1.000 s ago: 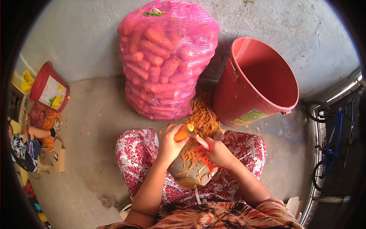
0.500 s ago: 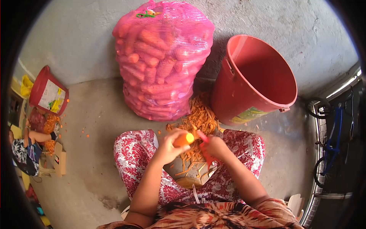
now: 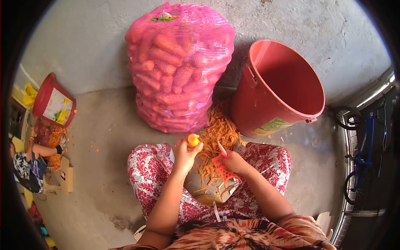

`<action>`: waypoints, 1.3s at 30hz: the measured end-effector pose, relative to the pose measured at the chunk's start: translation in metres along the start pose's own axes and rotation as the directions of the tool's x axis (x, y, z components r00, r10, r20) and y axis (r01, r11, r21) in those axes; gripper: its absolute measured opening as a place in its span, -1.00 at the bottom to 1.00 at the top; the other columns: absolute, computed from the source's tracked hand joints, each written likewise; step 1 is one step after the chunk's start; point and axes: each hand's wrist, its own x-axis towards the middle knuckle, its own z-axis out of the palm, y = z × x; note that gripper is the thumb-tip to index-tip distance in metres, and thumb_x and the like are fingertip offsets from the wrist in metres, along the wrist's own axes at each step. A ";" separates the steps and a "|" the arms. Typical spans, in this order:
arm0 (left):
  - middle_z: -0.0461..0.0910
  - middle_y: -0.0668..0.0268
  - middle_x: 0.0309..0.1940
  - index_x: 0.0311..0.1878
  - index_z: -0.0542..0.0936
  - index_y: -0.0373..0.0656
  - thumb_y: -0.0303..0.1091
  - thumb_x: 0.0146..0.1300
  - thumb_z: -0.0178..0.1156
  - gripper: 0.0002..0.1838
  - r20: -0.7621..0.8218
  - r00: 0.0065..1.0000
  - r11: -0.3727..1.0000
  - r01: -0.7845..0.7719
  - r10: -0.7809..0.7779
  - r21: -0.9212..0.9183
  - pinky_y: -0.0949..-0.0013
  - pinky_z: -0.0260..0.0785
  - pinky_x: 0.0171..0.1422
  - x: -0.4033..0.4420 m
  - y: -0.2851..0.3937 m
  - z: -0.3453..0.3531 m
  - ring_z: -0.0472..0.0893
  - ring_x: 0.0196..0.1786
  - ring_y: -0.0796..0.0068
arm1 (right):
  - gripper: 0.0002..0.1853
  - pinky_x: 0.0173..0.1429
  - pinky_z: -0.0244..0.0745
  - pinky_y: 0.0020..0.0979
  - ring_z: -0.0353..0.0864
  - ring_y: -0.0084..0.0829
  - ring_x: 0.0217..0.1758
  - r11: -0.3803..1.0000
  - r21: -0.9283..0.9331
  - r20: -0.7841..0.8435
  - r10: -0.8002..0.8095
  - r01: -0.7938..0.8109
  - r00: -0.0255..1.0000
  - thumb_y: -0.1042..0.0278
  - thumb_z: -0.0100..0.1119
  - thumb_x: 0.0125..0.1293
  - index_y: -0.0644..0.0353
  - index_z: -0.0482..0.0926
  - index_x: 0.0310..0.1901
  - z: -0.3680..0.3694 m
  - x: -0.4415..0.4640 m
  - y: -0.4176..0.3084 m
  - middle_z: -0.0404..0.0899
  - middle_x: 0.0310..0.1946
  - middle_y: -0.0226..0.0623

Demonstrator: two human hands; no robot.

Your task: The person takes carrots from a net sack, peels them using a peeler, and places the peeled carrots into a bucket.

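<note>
My left hand (image 3: 183,155) is wrapped round a carrot (image 3: 193,140), whose pale yellow-orange end points up. To its right, my right hand (image 3: 236,161) grips a red plastic peeler (image 3: 221,166) with a flat, hole-studded body and a loop at its lower end. The tool and the carrot are apart. Below both hands lies a heap of orange carrot peelings (image 3: 221,129) on the floor between my crossed legs. Much of the carrot is hidden in my fingers.
A pink mesh sack (image 3: 179,75) full of carrots stands by the wall. Beside it is a large red bucket (image 3: 287,83). At the far left, another person (image 3: 27,162) sits near a smaller red bucket (image 3: 54,100) and more peelings. A blue bicycle (image 3: 366,146) stands at the right.
My left hand has lifted the carrot up and left, away from the peeler. My right hand has turned, so the peeler's flat holed face now shows clearly.
</note>
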 end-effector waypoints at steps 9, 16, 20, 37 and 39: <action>0.42 0.28 -0.11 -0.02 0.33 -0.16 -0.60 0.02 0.13 -0.59 0.455 0.887 0.555 0.416 -0.074 -0.721 0.37 0.40 0.01 -0.006 0.005 0.002 0.48 -0.06 0.41 | -0.83 -0.25 0.31 -0.56 0.39 -0.64 -0.36 0.714 0.693 0.136 0.008 -0.100 0.991 0.44 -0.02 0.20 0.32 0.44 -0.20 -0.006 -0.014 -0.022 0.45 -0.40 -0.45; 0.42 0.37 -0.18 -0.07 0.40 -0.24 -0.50 -0.16 0.33 -0.49 0.417 0.909 1.000 -0.020 0.026 -0.020 0.51 0.28 -0.01 -0.011 0.020 0.005 0.43 -0.13 0.58 | -0.77 -0.18 0.36 -0.46 0.48 -0.50 -0.27 0.846 0.504 -0.082 -0.150 0.171 0.985 0.46 -0.02 0.16 0.33 0.42 -0.14 0.000 -0.013 -0.014 0.52 -0.34 -0.26; 0.44 0.34 -0.17 -0.09 0.40 -0.27 -0.48 -0.10 0.30 -0.55 0.188 0.935 0.914 -0.338 0.300 0.222 0.50 0.29 -0.02 -0.008 0.009 0.008 0.45 -0.16 0.57 | -0.82 -0.25 0.36 -0.34 0.52 -0.20 -0.35 0.993 0.008 -0.254 -0.112 0.118 0.961 0.40 0.01 0.14 0.29 0.39 -0.23 -0.017 -0.030 -0.033 0.49 -0.45 -0.02; 0.53 0.21 -0.44 -0.21 0.46 -0.16 -0.46 -0.28 0.34 -0.56 -0.022 0.933 0.854 -0.318 0.359 0.412 0.32 0.37 -0.29 -0.008 0.022 0.008 0.55 -0.34 0.25 | -0.83 -0.32 0.36 -0.12 0.48 0.05 -0.37 0.918 -0.305 -0.028 -0.275 0.254 0.961 0.42 -0.01 0.06 0.26 0.35 -0.29 -0.020 -0.057 -0.047 0.47 -0.55 0.07; 0.54 0.19 -0.42 -0.25 0.49 -0.15 -0.48 -0.31 0.33 -0.58 -0.017 0.924 0.813 -0.326 0.381 0.482 0.29 0.38 -0.28 -0.010 0.029 0.005 0.54 -0.33 0.18 | -0.85 -0.33 0.36 -0.12 0.48 0.05 -0.39 0.903 -0.341 -0.033 -0.291 0.263 0.956 0.43 -0.02 0.04 0.26 0.36 -0.33 -0.021 -0.058 -0.045 0.46 -0.57 0.07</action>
